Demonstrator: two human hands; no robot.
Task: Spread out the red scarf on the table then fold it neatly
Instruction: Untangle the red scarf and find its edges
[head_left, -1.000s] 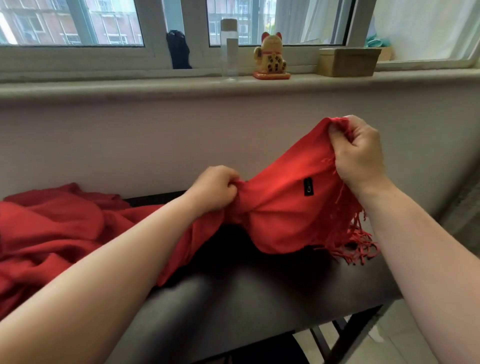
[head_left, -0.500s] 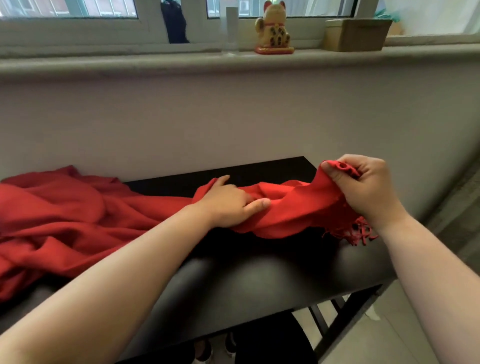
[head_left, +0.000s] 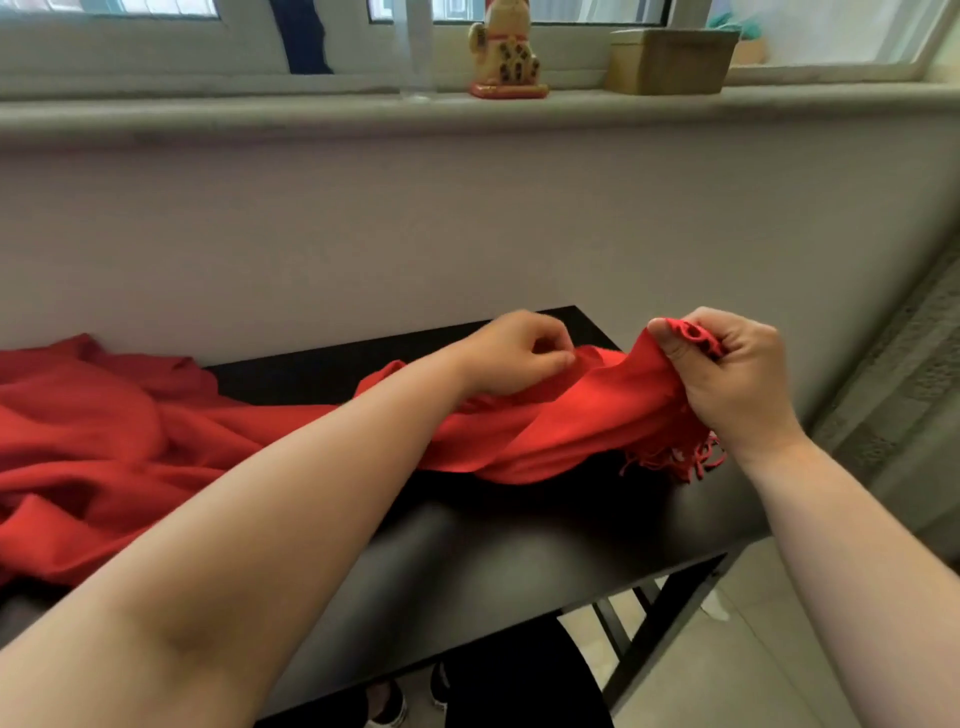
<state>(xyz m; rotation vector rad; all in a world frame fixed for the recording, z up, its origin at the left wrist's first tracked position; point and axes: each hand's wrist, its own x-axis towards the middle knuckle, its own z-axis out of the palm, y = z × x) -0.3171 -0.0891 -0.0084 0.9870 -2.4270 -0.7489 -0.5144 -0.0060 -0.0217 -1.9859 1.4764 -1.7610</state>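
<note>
A red scarf (head_left: 550, 434) lay rumpled across a dark surface (head_left: 519, 551), heaped at the left of the frame and stretching to the centre right. The right hand (head_left: 727, 382), at centre right, gripped the scarf's bunched, fringed end, lifted just above the surface, with tassels hanging below the wrist. The left hand (head_left: 511, 356), near it at centre, had its fingers curled and pinched a fold of the cloth. A lucky cat figurine (head_left: 506, 60) and a box (head_left: 670, 62) stood on the windowsill (head_left: 208, 111) at the top.
</note>
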